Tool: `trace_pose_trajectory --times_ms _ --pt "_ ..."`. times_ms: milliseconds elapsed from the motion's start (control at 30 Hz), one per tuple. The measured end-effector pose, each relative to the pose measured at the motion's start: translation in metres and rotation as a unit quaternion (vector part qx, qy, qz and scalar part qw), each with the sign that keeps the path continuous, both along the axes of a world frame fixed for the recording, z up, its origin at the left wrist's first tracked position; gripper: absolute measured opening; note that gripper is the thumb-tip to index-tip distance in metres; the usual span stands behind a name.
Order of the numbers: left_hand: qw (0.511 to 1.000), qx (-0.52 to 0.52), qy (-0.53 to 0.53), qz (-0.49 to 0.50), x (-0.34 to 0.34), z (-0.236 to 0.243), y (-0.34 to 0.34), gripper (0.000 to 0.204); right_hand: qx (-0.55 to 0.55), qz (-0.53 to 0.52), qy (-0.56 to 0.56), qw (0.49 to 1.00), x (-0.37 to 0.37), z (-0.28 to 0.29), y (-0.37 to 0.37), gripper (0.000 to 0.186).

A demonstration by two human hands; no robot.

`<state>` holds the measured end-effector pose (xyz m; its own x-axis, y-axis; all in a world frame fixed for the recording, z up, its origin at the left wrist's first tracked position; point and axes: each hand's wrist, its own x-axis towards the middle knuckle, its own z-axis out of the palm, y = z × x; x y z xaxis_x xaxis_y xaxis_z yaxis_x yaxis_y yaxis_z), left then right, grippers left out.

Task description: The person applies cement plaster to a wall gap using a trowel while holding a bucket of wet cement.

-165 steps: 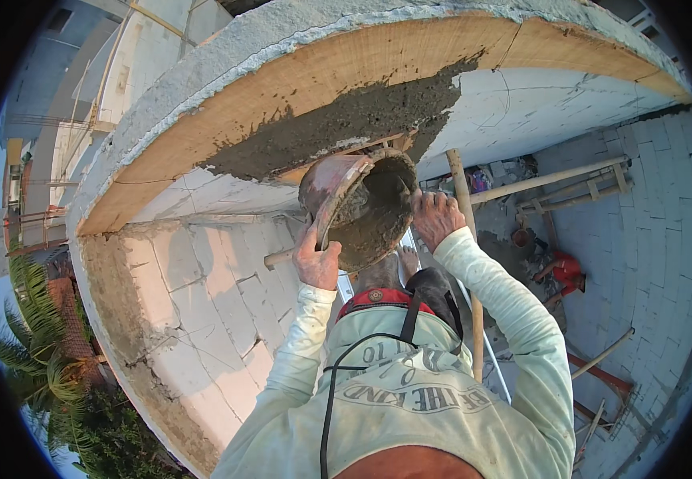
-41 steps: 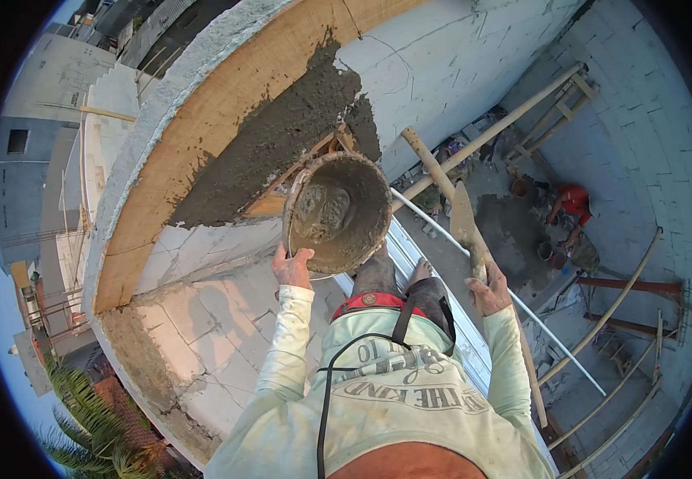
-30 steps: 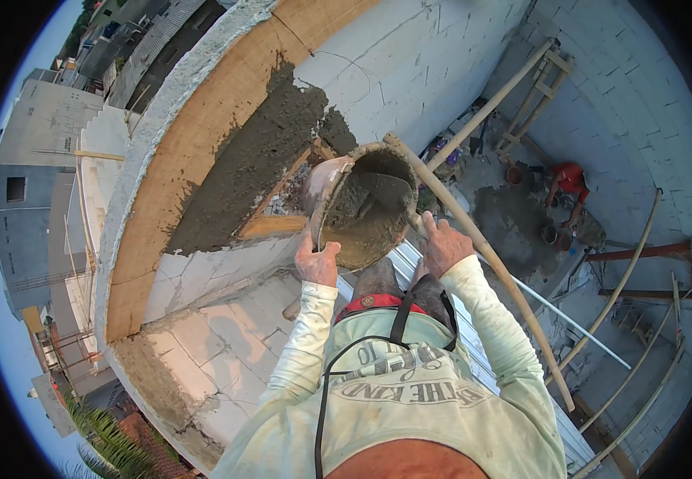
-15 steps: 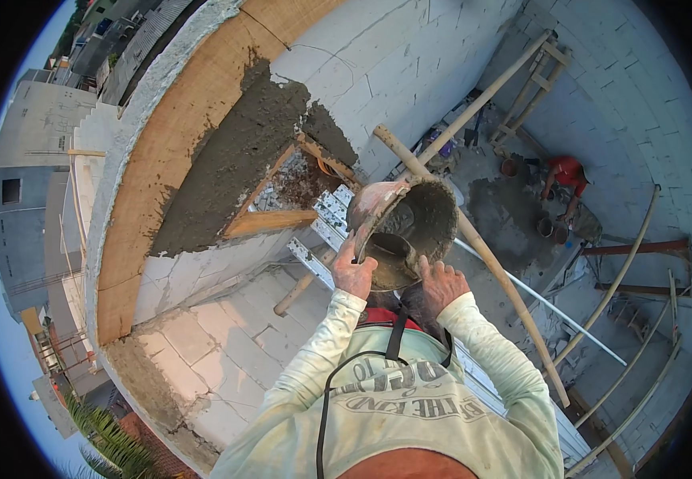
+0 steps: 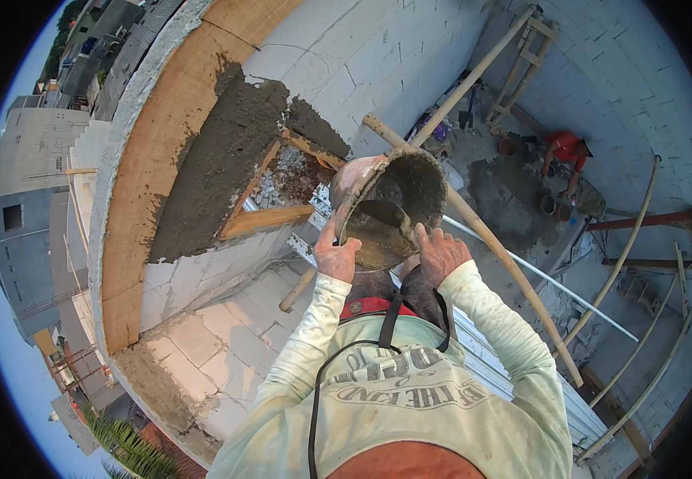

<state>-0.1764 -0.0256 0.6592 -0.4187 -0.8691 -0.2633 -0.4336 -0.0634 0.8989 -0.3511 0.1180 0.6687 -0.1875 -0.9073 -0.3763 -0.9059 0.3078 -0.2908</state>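
Observation:
Both my hands hold a mortar-crusted bucket (image 5: 354, 177) in front of me, tilted so its mouth and grey, coated inside show. My left hand (image 5: 336, 254) grips the near left rim, thumb and fingers closed on it. On the near right rim, my right hand (image 5: 442, 254) is closed with its fingers bent over the edge. Wet grey mortar (image 5: 394, 247) lies along the bucket's near inner side. Left of the bucket, fresh mortar (image 5: 230, 156) covers part of the block wall between a long wooden board (image 5: 172, 104) and a small wood-framed opening (image 5: 270, 219).
A bamboo pole (image 5: 485, 231) slants just beyond the bucket, with a metal sheet (image 5: 473, 351) below. Far down on the floor, a co-worker in a red shirt (image 5: 565, 148) bends beside several buckets (image 5: 548, 205). The wall's outer edge (image 5: 110, 231) drops toward houses at left.
The bucket, in both my hands, has shifted slightly left and up in the view. The surroundings have shifted a little too. Both hands keep their hold on the rim.

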Motion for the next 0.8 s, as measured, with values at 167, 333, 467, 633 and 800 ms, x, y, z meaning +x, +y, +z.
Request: trace_pose_trajectory --times_ms 167,333,467,633,800 --pt "0.999 -0.031 0.029 0.012 0.002 0.000 -0.005 0.062 -0.076 -0.068 0.165 0.981 -0.014 -0.012 -0.022 0.051" --pt "0.995 -0.095 0.014 0.001 0.001 0.001 -0.005 0.062 -0.051 0.045 0.177 0.982 0.013 0.002 -0.023 0.050" --pt "0.997 -0.024 0.059 0.032 0.000 0.004 -0.008 0.064 -0.075 0.074 0.121 0.987 0.007 0.020 -0.020 0.050" --pt "0.997 -0.070 0.036 0.026 -0.005 0.011 -0.004 0.065 -0.126 0.000 0.231 0.965 -0.030 0.028 -0.054 0.042" --pt "0.986 -0.167 0.013 -0.004 -0.011 0.016 0.001 0.064 -0.035 0.019 0.136 0.990 -0.038 0.013 -0.064 0.015"
